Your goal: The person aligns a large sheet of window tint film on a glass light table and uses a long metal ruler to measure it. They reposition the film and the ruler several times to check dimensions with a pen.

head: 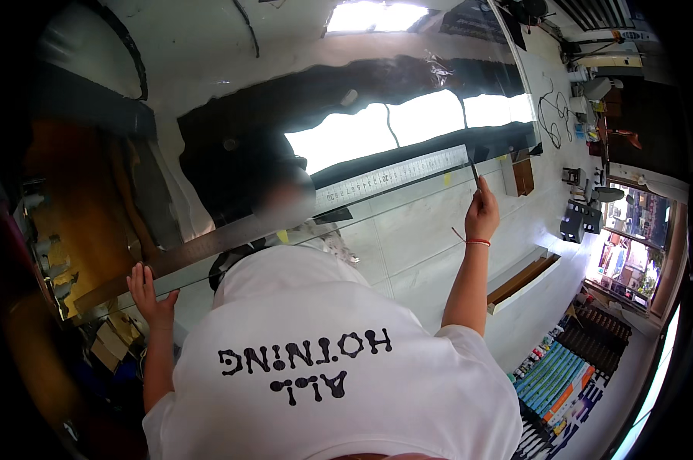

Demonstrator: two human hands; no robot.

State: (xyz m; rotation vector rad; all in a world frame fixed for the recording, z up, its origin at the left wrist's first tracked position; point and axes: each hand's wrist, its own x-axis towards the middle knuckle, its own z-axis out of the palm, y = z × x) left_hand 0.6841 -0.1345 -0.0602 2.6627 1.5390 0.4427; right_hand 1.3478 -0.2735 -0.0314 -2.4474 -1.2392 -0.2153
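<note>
A long metal ruler [392, 178] with printed markings lies across a large glossy sheet of glass [369, 86], close to its near edge. At the ruler's right end, my right hand [482, 214] grips a slim dark tool, perhaps a pen or glass cutter [475, 174]. The tool's tip is down by the ruler's end; whether it touches the glass I cannot tell. My left hand [153, 296] rests flat over the near edge at the left, fingertips against the ruler, thumb spread, holding nothing. Bright reflections hide part of the surface.
Below the sheet is a pale tiled floor [415, 247]. To the right stand a long open box [522, 282], a smaller box [519, 175], dark crates [580, 221] and a loose cable [553, 115]. Cardboard pieces [113, 345] lie at lower left. A doorway [634, 241] opens at far right.
</note>
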